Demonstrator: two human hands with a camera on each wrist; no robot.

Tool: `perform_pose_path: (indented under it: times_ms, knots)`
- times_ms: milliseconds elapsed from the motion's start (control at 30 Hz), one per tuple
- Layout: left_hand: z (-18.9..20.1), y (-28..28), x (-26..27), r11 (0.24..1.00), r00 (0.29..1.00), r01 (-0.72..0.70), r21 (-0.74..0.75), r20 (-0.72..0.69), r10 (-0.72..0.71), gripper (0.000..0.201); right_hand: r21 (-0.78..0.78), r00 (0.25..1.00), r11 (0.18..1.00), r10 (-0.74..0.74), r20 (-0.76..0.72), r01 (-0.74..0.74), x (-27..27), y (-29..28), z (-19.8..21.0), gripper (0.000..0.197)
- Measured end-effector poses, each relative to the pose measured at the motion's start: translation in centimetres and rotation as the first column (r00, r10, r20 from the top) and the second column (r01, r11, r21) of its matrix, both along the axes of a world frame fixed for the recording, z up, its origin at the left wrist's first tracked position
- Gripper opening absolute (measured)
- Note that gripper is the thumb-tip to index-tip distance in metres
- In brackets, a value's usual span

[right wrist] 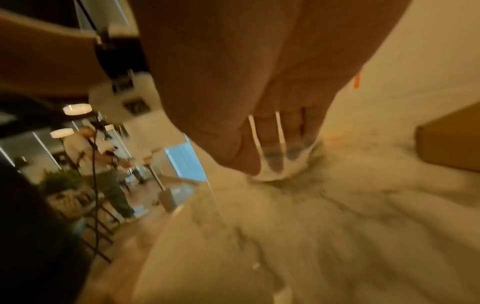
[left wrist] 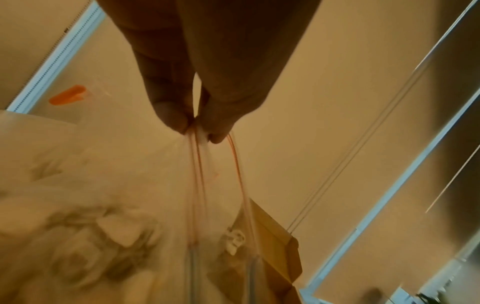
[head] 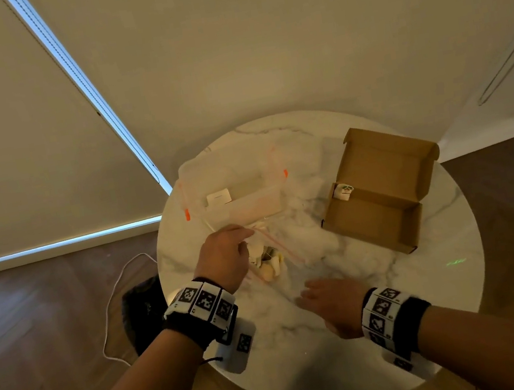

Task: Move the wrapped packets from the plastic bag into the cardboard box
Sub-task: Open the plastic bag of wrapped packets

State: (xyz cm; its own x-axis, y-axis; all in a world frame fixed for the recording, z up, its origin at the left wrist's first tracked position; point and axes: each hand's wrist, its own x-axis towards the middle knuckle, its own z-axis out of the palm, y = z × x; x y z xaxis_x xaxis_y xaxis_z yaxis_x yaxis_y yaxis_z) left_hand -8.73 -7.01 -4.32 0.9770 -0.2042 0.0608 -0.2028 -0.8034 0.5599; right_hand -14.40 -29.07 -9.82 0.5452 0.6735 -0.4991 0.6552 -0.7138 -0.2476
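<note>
Your left hand (head: 225, 254) pinches the bag (head: 271, 247); your right (head: 329, 301) hangs empty.
Packets (head: 268, 262) sit in the bag just right of your left hand, ahead of your right, whose fingers lie relaxed above the surface (head: 348, 281). One packet (head: 343, 191) lies in the box (head: 380, 187), far right.

Left hand (head: 225, 256) raised over near-left part of table, back of hand up, forearm reaching in from near-left edge. Thumb and fingertips (left wrist: 171, 117) pressed together in pinch on thin clear plastic bag (head: 270, 243) edge. Right hand (head: 330, 305) low over near-right part of table, palm down, fingers (right wrist: 272, 144) extended toward left hand, slightly curved, blurred. Whether they hold anything unclear. Both wrists wear black bands with marker tags.
</note>
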Motion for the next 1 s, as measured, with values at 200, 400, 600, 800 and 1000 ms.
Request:
perform_pose_path:
  times_ms: [200,400,600,800,1000]
  knots:
    - [-1.1,-0.9,-1.8,0.992,0.996,0.088,-0.093,0.007,-0.088,0.023,0.349,0.807,0.728,-0.523,-0.274,0.59,1.1,-0.4,1.1,0.033]
    - [-1.6,-2.4,-4.8,0.91,0.838,0.361,-0.203,-0.358,-0.412,0.012,0.079,-0.041,-0.253,-0.437,-0.898,0.964,2.8,0.7,3.3,0.026]
    - [-5.4,3.6,0.6,0.99,0.948,-0.135,0.024,-0.287,0.137,0.005,0.149,0.022,-0.187,-0.552,-0.834,0.971,1.8,-0.8,2.0,0.022]
    - [-9.8,5.1,3.5,0.926,0.834,0.033,0.377,-0.521,0.182,0.036,0.146,0.025,-0.148,-0.615,-0.788,0.978,1.6,-2.1,0.7,0.021]
    - [-9.5,4.0,4.1,0.966,0.827,-0.116,0.232,-0.516,0.223,0.011,0.136,-0.008,-0.174,-0.643,-0.766,0.975,1.9,-3.2,0.0,0.019]
